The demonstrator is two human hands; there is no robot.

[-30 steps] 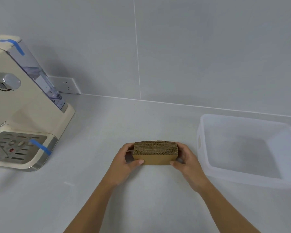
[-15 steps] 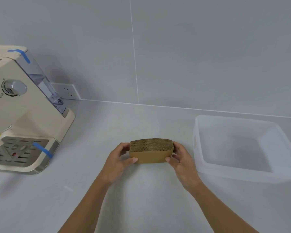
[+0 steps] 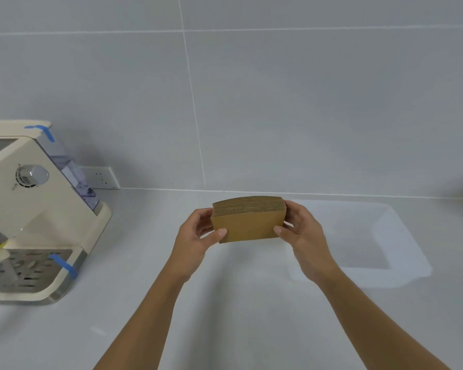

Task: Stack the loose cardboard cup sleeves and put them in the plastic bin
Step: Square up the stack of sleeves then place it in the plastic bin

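Now held up off the counter [image 3: 225, 303], at its middle: a stack [image 3: 247, 225] of brown cardboard sleeves, flat faces toward the camera, corrugated edges showing on top. Pinched at its left end by the left hand [image 3: 198, 236], thumb on the front face, fingers behind. Pinched likewise at its right end by the right hand [image 3: 302, 236], thumb in front, fingers wrapped round the back. Clear of the counter, with a soft shadow beneath.

Just right of the stack, toward the right edge of the counter: the bin [image 3: 401, 273], translucent plastic, open at the top, nothing visible inside. Near wall of the bin partly hidden behind the right hand and wrist. Stack not yet over the bin, only beside its left wall.

Well apart at the left edge: a cream coffee machine [image 3: 30, 209], with a clear water tank at its back, a round knob on its side, a metal drip tray in front, and strips of blue tape on lid and tray. Behind it, low on the tiled wall [image 3: 278, 102], a white socket [image 3: 102, 177]. Between stack and bin, nothing in the way but the right hand itself.
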